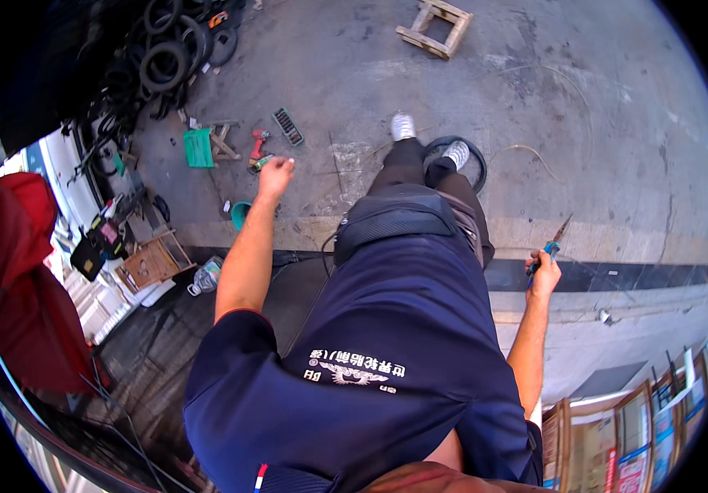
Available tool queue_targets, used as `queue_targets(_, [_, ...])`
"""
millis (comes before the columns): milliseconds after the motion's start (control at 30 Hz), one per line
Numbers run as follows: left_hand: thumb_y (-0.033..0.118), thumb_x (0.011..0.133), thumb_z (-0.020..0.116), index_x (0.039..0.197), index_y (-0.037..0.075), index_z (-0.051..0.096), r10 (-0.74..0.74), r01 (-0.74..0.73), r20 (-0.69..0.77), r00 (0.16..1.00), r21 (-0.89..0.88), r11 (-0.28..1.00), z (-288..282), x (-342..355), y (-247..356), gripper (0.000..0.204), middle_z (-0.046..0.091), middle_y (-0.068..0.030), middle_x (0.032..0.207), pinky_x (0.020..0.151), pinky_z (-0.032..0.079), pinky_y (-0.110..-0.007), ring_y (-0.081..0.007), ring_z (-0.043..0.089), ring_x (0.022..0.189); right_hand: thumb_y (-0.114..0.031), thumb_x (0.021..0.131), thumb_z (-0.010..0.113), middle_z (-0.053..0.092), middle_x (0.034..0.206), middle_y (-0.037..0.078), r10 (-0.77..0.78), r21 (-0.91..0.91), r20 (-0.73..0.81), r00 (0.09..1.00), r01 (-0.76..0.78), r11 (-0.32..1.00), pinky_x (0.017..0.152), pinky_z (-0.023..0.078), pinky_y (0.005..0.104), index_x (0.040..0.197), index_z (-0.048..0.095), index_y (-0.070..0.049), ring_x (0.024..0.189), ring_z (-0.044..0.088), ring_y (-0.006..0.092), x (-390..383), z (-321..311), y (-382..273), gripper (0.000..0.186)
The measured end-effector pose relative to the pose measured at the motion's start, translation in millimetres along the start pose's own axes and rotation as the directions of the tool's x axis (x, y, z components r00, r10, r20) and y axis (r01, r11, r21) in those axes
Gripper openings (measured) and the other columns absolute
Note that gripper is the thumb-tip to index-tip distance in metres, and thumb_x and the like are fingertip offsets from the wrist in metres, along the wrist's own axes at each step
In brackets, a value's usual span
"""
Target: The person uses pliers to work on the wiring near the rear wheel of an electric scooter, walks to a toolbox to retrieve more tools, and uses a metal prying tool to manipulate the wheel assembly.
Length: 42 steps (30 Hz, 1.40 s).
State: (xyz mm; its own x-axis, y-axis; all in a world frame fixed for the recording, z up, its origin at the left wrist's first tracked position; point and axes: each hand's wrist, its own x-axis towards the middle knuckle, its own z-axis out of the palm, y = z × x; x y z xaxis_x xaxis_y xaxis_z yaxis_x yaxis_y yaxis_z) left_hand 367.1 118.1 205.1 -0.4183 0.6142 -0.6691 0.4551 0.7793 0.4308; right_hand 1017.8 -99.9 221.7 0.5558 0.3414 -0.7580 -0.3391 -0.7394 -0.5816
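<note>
We note right hand (544, 275) gripping blue-handled pliers (549, 246), left hand (276, 176) empty, loosely curled, tyre (455, 161) underfoot at centre frame.

Left hand (276, 175) hangs loosely curled; right hand (544, 275) is fisted.

I'm at a roadside tyre repair w/shop: tyres (165, 57) piled up, cordless drill (258, 146) & socket set (288, 126) on concrete floor (617, 148).
</note>
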Motion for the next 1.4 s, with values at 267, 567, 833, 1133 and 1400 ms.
queue_targets(267, [0.027, 0.094, 0.067, 0.093, 0.002, 0.065, -0.520, 0.504, -0.019, 0.854, -0.221, 0.835, 65.6, -72.4, -129.0, 0.025, 0.066, -0.0049, 0.077, 0.050, 0.046, -0.031, -0.0147, 0.060, 0.059, -0.019, 0.095, 0.064, 0.063, 0.070, 0.006, -0.230, -0.193, 0.196, 0.953, 0.268, 0.944, 0.057, 0.047, 0.0283, 0.088, 0.065, 0.000, 0.062, 0.061, 0.0139, 80.8, 45.4, -199.4, 0.020])
queue_targets(567, [0.029, 0.095, 0.066, 0.105, 0.004, 0.063, -0.397, 0.435, 0.208, 0.894, -0.198, 0.878, 223.7, 5.8, 92.9, 0.027, 0.067, -0.0039, 0.085, 0.058, 0.049, -0.029, -0.0139, 0.063, 0.066, -0.020, 0.092, 0.068, 0.064, 0.065, 0.003, -0.321, -0.360, 0.317, 0.892, 0.427, 0.830, 0.053, 0.044, 0.0250, 0.084, 0.069, -0.002, 0.057, 0.058, 0.0093, 191.1, 81.0, -391.3, 0.019])
queue_targets(833, [0.027, 0.098, 0.063, 0.120, 0.002, 0.061, -0.044, 0.102, 0.214, 0.976, -0.271, 0.957, 293.3, 91.5, 422.3, 0.034, 0.070, -0.0096, 0.105, 0.076, 0.053, -0.030, -0.0165, 0.068, 0.088, -0.021, 0.091, 0.066, 0.064, 0.067, 0.003, -0.153, -0.431, 0.158, 0.975, 0.207, 0.878, 0.053, 0.045, 0.0268, 0.082, 0.068, -0.003, 0.058, 0.059, 0.0109, 308.1, 42.5, -513.1, 0.020])
queue_targets(1133, [0.026, 0.096, 0.065, 0.115, 0.001, 0.064, -0.189, 0.128, -0.108, 0.976, -0.415, 0.901, 356.2, 126.0, 576.3, 0.031, 0.070, -0.0078, 0.099, 0.071, 0.053, -0.028, -0.0145, 0.068, 0.083, -0.019, 0.090, 0.065, 0.061, 0.068, 0.004, 0.149, -0.559, 0.149, 0.978, -0.041, 0.828, 0.054, 0.050, 0.0298, 0.082, 0.064, -0.003, 0.060, 0.061, 0.0144, 532.5, -26.7, -612.6, 0.018])
queue_targets(1400, [0.025, 0.092, 0.071, 0.105, 0.001, 0.067, -0.470, 0.466, 0.073, 0.880, -0.324, 0.823, 539.7, -0.9, 636.0, 0.028, 0.069, -0.0067, 0.087, 0.056, 0.050, -0.030, -0.0158, 0.066, 0.069, -0.026, 0.087, 0.067, 0.066, 0.067, 0.007, -0.062, -0.797, 0.258, 0.964, 0.248, 0.551, 0.052, 0.044, 0.0271, 0.082, 0.066, -0.002, 0.056, 0.059, 0.0130, 754.3, -101.7, -903.7, 0.024])
